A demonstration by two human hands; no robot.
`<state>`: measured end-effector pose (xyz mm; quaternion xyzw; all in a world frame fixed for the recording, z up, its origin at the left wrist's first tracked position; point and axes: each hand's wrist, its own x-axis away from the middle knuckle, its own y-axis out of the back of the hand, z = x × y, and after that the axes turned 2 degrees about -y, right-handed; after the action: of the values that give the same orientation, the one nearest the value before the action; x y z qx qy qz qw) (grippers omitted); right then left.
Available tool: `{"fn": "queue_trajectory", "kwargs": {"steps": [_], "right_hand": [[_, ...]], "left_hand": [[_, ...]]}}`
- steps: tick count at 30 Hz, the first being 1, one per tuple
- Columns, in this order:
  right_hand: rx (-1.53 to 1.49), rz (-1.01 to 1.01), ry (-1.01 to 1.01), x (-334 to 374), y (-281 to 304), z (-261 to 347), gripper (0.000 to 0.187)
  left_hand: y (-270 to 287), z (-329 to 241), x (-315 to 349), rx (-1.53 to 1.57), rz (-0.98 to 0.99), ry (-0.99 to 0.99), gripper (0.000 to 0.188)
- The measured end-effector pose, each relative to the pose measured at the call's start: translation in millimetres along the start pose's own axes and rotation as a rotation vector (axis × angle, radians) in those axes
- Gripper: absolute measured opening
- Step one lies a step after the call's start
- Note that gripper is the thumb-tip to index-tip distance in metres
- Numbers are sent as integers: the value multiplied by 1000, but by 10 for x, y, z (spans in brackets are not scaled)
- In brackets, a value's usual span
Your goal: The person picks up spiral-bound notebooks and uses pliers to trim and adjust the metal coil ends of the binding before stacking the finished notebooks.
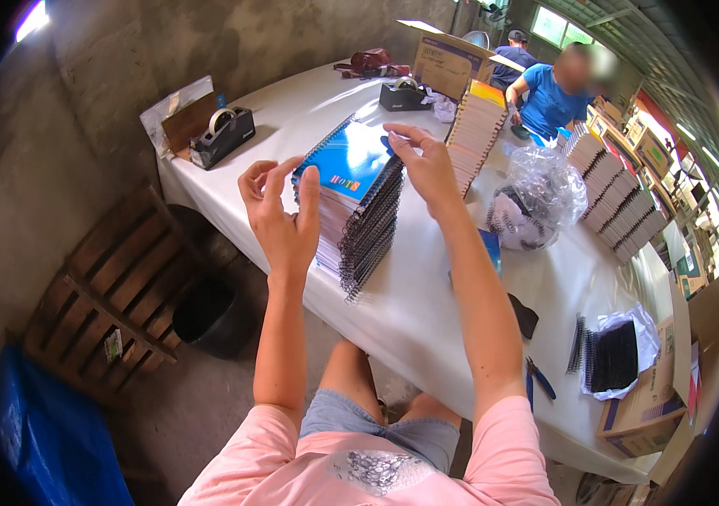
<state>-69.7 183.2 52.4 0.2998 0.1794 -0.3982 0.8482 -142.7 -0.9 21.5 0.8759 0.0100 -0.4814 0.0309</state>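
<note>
A stack of spiral-bound notebooks [358,211] with blue covers stands on the white table [410,312] in front of me, its black wire spines facing right. My left hand [279,211] presses flat against the stack's left side, fingers spread. My right hand [425,164] rests at the top far-right corner of the top notebook, fingertips touching its edge. Neither hand grips anything.
A second notebook stack [473,131] stands behind, with more rows of notebooks [617,202] at right. Also present: a clear plastic bag of spiral coils [537,198], two tape dispensers [223,135] [402,94], black coils [613,354], blue pliers [537,378], a cardboard box [448,59], a wooden pallet [115,287], a person in blue [549,97].
</note>
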Motion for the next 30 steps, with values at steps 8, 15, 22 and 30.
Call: {"fn": "queue_trajectory", "kwargs": {"steps": [8,15,22,30], "right_hand": [[-364,-290,-98,109,-486,38,38],[194,-560,-90,600,400,-521,45],[638,-53,-959,1635,1384,-1448,43],[287,-447,-531,1889,1260,-748,27]], "left_hand": [[-294,129,33,446,88,330,44],[21,398,-11,486,-244,352,65],[381,-406,211,746,-550,-58,48],[-268,-1008,1216,649,452,232,45]]}}
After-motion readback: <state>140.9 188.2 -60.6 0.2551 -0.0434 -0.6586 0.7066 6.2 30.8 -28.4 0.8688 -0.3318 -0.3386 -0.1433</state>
